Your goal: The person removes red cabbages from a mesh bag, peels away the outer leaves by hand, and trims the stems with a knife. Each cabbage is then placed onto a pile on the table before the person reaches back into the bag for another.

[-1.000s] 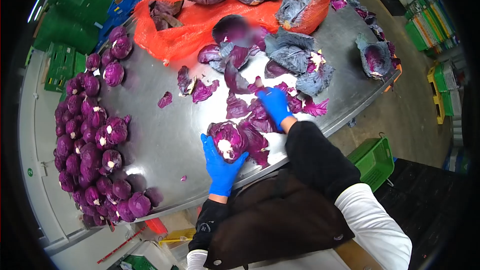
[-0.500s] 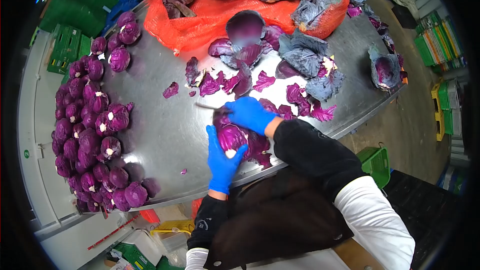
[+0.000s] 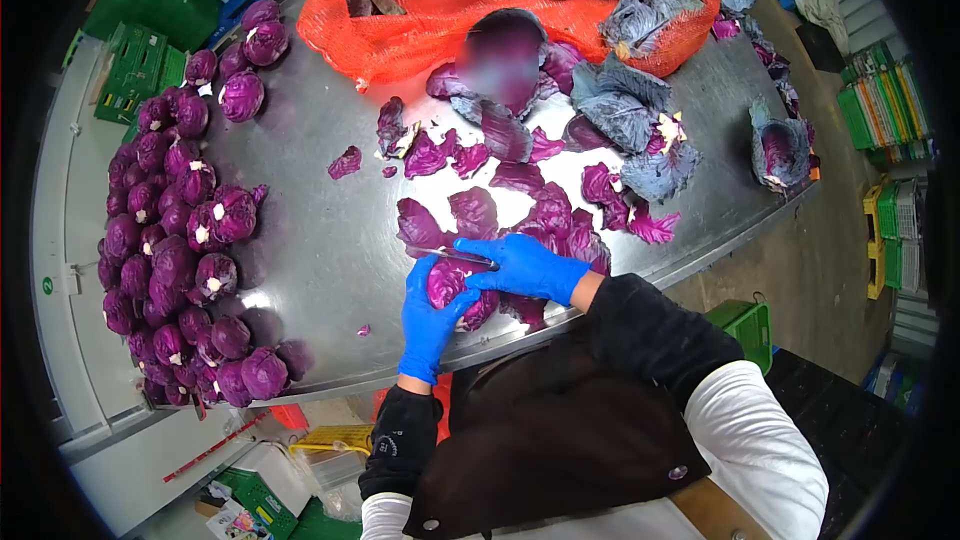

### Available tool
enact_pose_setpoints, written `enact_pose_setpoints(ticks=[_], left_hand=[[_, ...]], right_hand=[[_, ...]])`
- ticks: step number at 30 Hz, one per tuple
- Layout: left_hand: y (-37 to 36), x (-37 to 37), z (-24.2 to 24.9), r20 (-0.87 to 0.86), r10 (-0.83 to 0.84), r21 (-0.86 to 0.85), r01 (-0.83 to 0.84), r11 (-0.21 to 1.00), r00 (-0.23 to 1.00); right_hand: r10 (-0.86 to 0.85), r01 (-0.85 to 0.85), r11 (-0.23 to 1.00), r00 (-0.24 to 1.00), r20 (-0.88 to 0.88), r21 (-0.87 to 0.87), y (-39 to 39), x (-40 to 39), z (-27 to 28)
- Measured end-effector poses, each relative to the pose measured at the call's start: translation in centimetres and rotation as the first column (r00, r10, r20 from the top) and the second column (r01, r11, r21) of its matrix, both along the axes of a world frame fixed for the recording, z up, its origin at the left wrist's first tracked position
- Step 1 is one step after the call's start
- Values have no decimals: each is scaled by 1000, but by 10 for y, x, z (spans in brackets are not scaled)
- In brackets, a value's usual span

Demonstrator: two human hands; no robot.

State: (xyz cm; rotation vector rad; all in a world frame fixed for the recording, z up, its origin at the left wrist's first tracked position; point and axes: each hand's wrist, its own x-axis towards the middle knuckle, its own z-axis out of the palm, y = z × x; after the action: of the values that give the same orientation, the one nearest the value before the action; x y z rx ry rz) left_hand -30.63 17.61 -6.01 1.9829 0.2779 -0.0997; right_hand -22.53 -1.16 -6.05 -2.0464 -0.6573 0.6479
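Observation:
My left hand (image 3: pixel 430 318), in a blue glove, is closed around the near left side of a red cabbage (image 3: pixel 447 285) at the table's front edge. In my blue-gloved right hand (image 3: pixel 528 268) is a knife (image 3: pixel 455 256), its thin blade lying across the far side of that cabbage and pointing left. The handle is mostly hidden by my fingers. Loose purple leaves (image 3: pixel 545 215) lie just beyond and to the right of both hands, with one curved leaf (image 3: pixel 420 224) by the knife tip.
Many trimmed red cabbages (image 3: pixel 175 265) are heaped along the left of the metal table (image 3: pixel 320 220). At the back lies an orange mesh bag (image 3: pixel 350 40) with untrimmed cabbages. Dark outer leaves (image 3: pixel 620 105) lie right of centre. A green crate (image 3: pixel 745 325) stands beyond the right edge.
My right hand has moved nearer and slightly right with the knife, now low against the cabbage. More loose leaves lie beyond the hands. The camera view has shifted slightly.

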Motion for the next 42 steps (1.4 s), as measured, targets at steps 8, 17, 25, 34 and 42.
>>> enact_pose_setpoints(ticks=[8,17,25,34,42], left_hand=[[12,-11,2,222,-169,99,150,984,960],[9,-3,-15,-43,167,-271,-172,947,985],[6,-6,-13,-5,187,-255,-182,950,982],[5,-12,-6,-517,286,-721,-591,362,807],[-18,-17,18,-149,437,-276,-461,843,887]], right_hand=[[-484,541,835,808,-335,100,-22,29,-56],[-277,260,957,950,147,126,8,-7,29],[-217,328,898,910,-354,293,-7,-16,0],[-746,756,626,652,-135,190,-71,28,-27],[-290,338,898,936,-197,283,0,-2,2]])
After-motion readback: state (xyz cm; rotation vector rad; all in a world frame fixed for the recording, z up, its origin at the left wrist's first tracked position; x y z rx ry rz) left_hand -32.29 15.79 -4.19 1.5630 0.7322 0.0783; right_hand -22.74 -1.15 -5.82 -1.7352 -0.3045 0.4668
